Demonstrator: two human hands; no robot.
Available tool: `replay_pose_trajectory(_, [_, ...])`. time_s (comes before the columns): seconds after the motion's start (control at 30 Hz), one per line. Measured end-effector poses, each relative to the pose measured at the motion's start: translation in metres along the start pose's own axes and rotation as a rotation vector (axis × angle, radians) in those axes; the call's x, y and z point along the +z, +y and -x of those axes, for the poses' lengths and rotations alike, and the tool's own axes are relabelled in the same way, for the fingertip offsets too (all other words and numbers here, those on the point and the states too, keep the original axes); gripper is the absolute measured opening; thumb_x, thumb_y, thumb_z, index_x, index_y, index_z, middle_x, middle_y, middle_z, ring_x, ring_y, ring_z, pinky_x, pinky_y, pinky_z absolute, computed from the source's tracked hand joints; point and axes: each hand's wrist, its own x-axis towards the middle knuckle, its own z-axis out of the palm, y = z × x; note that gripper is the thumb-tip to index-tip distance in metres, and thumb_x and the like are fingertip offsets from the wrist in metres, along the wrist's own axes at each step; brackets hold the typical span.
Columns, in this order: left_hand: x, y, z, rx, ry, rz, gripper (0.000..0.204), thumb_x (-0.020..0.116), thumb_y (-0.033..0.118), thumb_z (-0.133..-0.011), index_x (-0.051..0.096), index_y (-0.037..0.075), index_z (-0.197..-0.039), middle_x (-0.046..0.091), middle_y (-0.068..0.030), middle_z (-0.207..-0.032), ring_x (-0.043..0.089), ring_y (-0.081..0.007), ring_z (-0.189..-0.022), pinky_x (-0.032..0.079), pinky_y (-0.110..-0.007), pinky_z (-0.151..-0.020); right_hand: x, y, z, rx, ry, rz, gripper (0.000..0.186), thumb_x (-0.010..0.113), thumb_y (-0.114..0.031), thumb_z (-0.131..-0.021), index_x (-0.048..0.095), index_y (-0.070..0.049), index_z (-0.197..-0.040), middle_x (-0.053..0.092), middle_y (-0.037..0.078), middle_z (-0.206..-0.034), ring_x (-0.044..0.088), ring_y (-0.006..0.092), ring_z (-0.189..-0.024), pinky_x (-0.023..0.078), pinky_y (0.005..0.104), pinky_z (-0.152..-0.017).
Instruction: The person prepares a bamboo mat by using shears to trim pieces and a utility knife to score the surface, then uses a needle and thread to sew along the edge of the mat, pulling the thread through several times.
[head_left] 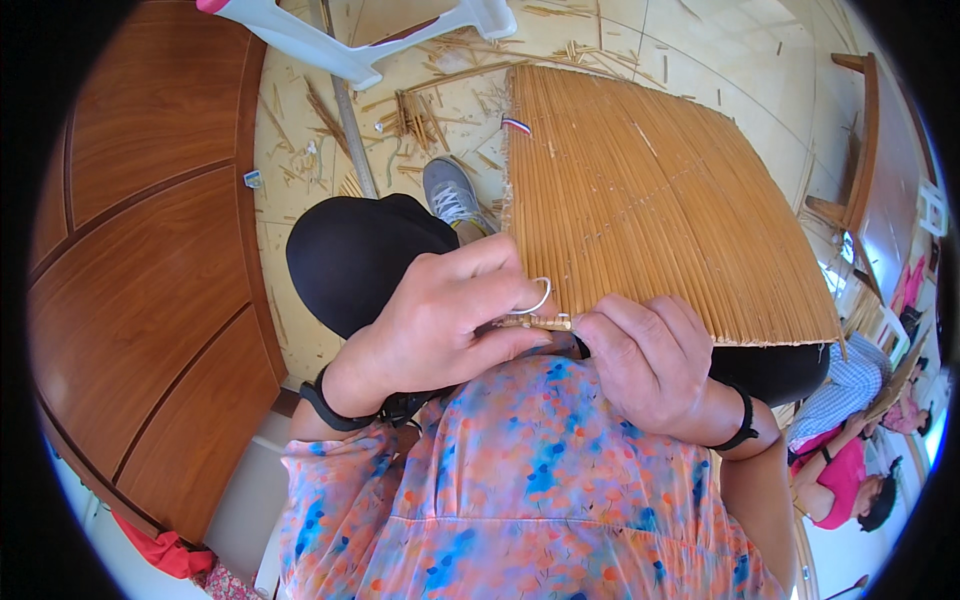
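Note:
A mat of slim golden-brown reed stalks (pixel 640 190) lies across my lap, its near edge drawn up to my waist. My left hand (pixel 450 310) is closed at the mat's near left corner, its thumb and fingers pinched together. A thin white cord (pixel 546 292) makes a small loop out of those fingers. Close beside it, my right hand (pixel 648 358) pinches the mat's near edge between thumb and curled fingers. A short strip of stalk ends (pixel 535 322) shows between the two hands. The fingertips partly hide what each one grips.
Broken stalks (pixel 415 118) litter the tiled floor. A white plastic stool (pixel 330 50) stands at the far left, near a metal pole (pixel 350 135). Brown wooden cabinets (pixel 150 270) line the left. A person in pink (pixel 838 488) sits at right, below a wooden table (pixel 885 170).

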Motion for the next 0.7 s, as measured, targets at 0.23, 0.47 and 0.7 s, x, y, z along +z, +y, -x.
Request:
replay_pose_trajectory(0.23, [-0.001, -0.002, -0.004, 0.058, -0.026, -0.056, 0.029, 0.086, 0.013, -0.065, 0.072, 0.006, -0.089, 0.047, -0.0042, -0.07, 0.046, -0.016, -0.053, 0.032, -0.028, -0.044, 0.0, 0.0, 0.0, 0.002, 0.02, 0.015, 0.032, 0.066, -0.008, -0.065, 0.068, 0.001, -0.096, 0.063, 0.01, -0.091, 0.051, 0.0172, -0.06, 0.036, 0.0283, -0.049])
replay_pose_trajectory(0.47, [0.004, -0.006, -0.004, 0.137, 0.04, -0.125, 0.027, 0.086, 0.011, -0.064, 0.072, 0.007, -0.088, 0.043, -0.0046, -0.069, 0.045, -0.0158, -0.052, 0.033, -0.028, -0.043, 0.001, -0.001, -0.002, -0.005, 0.053, 0.101, 0.034, 0.066, -0.011, -0.065, 0.07, -0.004, -0.098, 0.062, 0.006, -0.092, 0.056, 0.0185, -0.07, 0.04, 0.0287, -0.057])
replay_pose_trajectory(0.7, [0.01, 0.0, -0.003, 0.086, 0.086, -0.101, 0.025, 0.087, 0.011, -0.065, 0.071, 0.007, -0.084, 0.046, -0.0048, -0.07, 0.045, -0.0146, -0.051, 0.034, -0.027, -0.044, 0.003, 0.003, -0.004, -0.079, 0.063, 0.156, 0.037, 0.066, -0.012, -0.063, 0.071, -0.003, -0.098, 0.06, 0.006, -0.089, 0.058, 0.0214, -0.075, 0.043, 0.0298, -0.057])
